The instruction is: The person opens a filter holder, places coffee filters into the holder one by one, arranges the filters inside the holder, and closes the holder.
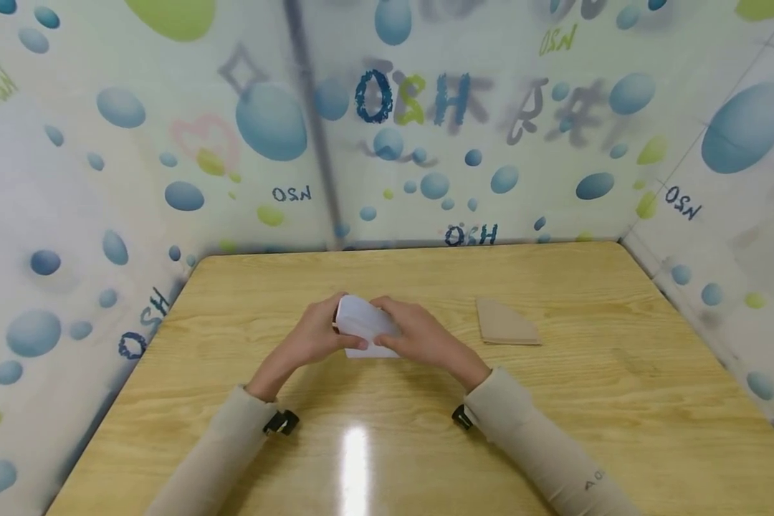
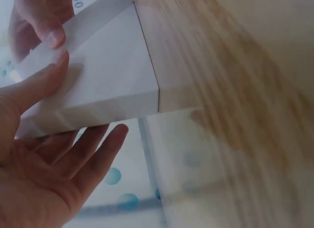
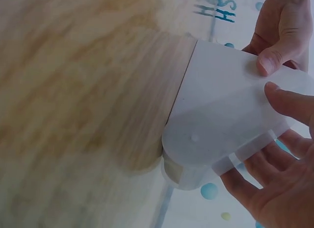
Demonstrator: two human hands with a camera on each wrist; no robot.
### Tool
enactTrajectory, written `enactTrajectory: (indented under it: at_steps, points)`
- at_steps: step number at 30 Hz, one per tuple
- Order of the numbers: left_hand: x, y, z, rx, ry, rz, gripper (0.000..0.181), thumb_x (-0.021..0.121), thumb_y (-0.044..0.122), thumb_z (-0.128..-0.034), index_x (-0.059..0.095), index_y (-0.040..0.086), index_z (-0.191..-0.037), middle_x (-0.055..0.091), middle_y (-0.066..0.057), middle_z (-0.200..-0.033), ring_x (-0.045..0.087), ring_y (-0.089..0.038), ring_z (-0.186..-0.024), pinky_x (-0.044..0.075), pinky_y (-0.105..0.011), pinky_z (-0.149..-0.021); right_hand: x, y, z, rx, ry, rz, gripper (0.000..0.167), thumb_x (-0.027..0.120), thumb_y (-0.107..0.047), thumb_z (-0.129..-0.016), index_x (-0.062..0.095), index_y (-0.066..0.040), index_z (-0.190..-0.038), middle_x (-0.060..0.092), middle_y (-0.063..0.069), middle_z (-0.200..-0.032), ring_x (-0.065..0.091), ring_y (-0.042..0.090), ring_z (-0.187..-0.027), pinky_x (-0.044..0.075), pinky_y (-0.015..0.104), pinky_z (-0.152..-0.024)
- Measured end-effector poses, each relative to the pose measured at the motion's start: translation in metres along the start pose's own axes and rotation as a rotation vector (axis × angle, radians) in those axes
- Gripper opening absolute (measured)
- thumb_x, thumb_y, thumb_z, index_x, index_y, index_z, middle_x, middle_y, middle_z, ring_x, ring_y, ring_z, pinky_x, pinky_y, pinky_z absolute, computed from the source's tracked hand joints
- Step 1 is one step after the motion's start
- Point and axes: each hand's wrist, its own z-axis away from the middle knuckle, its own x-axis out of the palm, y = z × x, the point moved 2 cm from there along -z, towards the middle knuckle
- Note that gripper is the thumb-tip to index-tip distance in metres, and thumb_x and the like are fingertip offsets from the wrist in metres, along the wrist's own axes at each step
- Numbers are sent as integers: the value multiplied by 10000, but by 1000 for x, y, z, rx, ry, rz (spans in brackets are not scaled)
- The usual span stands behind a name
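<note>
A white box-like object (image 1: 364, 322) with one rounded corner stands on its edge on the table, held between both hands. My left hand (image 1: 319, 333) grips its left side, thumb on the near face and fingers behind. On the other side my right hand (image 1: 419, 333) holds it the same way, the two thumb tips close together. In the left wrist view the white object (image 2: 108, 61) shows a square corner at the table surface. The right wrist view shows its rounded corner (image 3: 189, 144) and gaps along the side near the fingers.
A flat brown cardboard-like piece (image 1: 506, 322) lies on the wooden table (image 1: 587, 401) to the right of my right hand. Behind the table and at both sides hang pale walls (image 1: 426, 172) with blue and green drop patterns.
</note>
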Motion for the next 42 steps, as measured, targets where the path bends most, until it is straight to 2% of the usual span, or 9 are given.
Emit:
enactTrajectory:
  at_steps: [4,10,18,27,31,42]
  points:
    - [0,-6,-4,-1,-54,35,452,870,219,-854,672,94,-1241,735,-80,-1113,718,-175,-947,590,-274,-733,0,2,1,19,24,-10,504,734,-151,-975,542,-83,-1436,654,92,-1390,662,240,-1184,557,449,-972]
    - [-1,-9,-1,-24,-50,26,430,873,204,-848,684,79,-1214,743,-79,-1088,715,-168,-932,578,-267,-729,4,4,-2,3,-3,22,528,707,-206,-1001,511,-93,-1477,629,87,-1432,651,231,-1212,551,425,-987]
    - [4,-6,-6,5,-75,50,416,855,230,-869,685,85,-1220,749,-76,-1094,720,-142,-911,577,-274,-721,0,5,5,51,12,28,524,704,-203,-1003,509,-105,-1480,635,83,-1424,654,236,-1209,552,443,-984]
    - [0,-4,2,-22,-67,39,428,852,218,-871,680,85,-1240,747,-75,-1095,720,-140,-901,574,-271,-707,6,3,0,-34,47,-41,535,697,-287,-1008,515,-139,-1488,641,40,-1409,659,176,-1154,561,404,-931]
    - [-2,-4,3,-5,-67,19,440,850,227,-873,677,75,-1248,751,-79,-1085,722,-144,-901,574,-261,-704,8,-2,-3,-68,88,-61,548,721,-260,-991,523,-140,-1488,645,41,-1408,662,184,-1140,561,403,-915]
    - [-1,-6,3,-4,-62,8,465,851,225,-873,675,70,-1274,756,-76,-1082,715,-126,-885,571,-260,-703,6,-7,-2,-46,95,-53,540,713,-209,-996,508,-126,-1489,637,68,-1413,665,210,-1171,563,421,-944]
